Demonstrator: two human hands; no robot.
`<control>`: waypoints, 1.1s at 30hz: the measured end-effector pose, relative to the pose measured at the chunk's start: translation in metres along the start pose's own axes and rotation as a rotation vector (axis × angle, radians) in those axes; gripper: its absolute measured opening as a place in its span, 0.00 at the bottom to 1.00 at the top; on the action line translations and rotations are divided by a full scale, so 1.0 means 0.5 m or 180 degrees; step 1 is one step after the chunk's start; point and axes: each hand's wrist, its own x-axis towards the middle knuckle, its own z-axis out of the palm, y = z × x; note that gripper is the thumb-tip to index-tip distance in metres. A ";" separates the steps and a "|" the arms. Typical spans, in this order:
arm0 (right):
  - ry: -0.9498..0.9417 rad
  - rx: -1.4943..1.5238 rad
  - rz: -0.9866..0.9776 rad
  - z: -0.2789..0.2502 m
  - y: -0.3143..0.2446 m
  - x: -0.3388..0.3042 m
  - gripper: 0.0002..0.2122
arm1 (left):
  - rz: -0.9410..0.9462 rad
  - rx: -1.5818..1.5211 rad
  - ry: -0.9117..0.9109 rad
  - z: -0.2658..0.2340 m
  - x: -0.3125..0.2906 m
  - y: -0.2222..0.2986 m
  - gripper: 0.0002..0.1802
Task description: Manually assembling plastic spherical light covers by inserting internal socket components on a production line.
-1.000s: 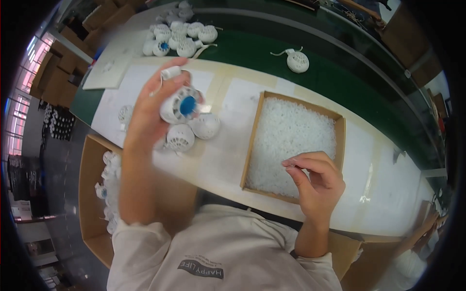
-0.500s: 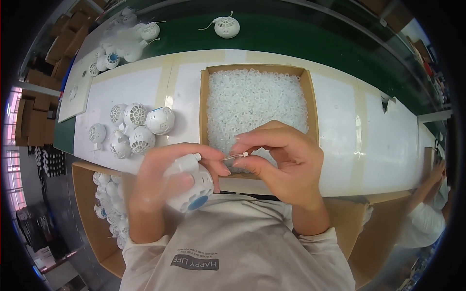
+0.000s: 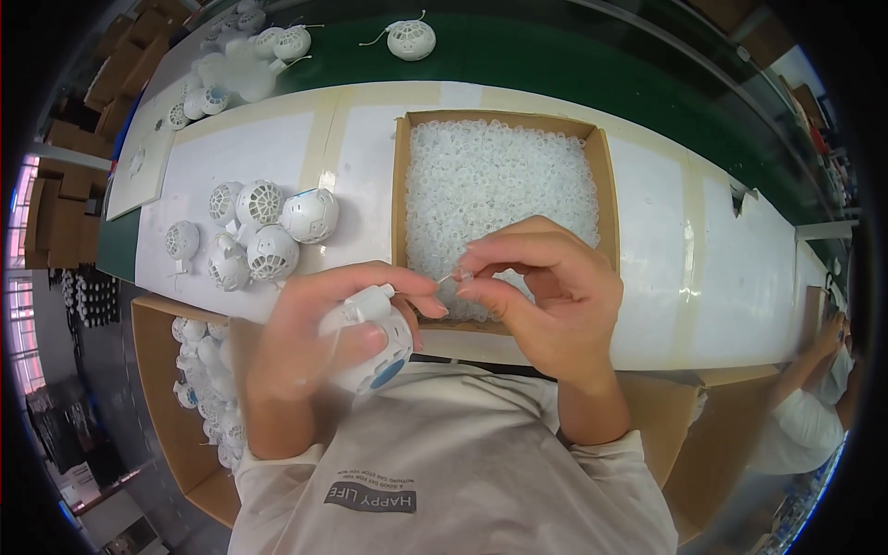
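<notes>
My left hand (image 3: 328, 319) is closed around a white openwork ball (image 3: 387, 350) with a blue patch and a white block on its side. From that block a thin wire (image 3: 442, 280) stretches across to my right hand (image 3: 541, 291). Thumb and forefinger of the right hand pinch a small clear plastic ring (image 3: 465, 276) at the wire's end; the fingers partly cover it. Both hands are held over the near edge of a cardboard box (image 3: 400, 194), which is filled with small clear plastic rings (image 3: 499, 185).
Several white openwork balls (image 3: 259, 203) lie on the white table (image 3: 361, 157) at left. Another box (image 3: 153, 370) of balls stands below left. Across the far side runs a green belt (image 3: 518, 60) carrying a ball (image 3: 411, 40). A person (image 3: 805, 416) works at far right.
My right fingers have closed in on the wire's end, where a white connector showed between them before. The left hand still holds the ball. The view has shifted slightly.
</notes>
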 end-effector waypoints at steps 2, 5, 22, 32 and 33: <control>0.0041 0.0025 0.0014 0.003 0.008 -0.003 0.15 | -0.0027 0.0000 -0.0028 -0.002 -0.001 -0.001 0.28; 0.0245 0.0246 -0.0013 0.005 0.012 -0.008 0.14 | -0.0109 -0.0039 -0.0032 -0.006 -0.004 -0.003 0.28; -0.0245 0.0293 0.0442 0.028 -0.003 -0.007 0.15 | 0.0439 0.0515 0.0015 0.002 0.008 -0.032 0.33; 0.0041 0.0931 0.0659 0.037 0.008 -0.026 0.16 | 0.1526 0.1292 -0.0054 -0.001 0.005 -0.071 0.32; 0.0004 0.0984 0.0482 0.036 0.010 -0.027 0.16 | 0.1557 0.1141 0.0086 0.003 0.005 -0.073 0.30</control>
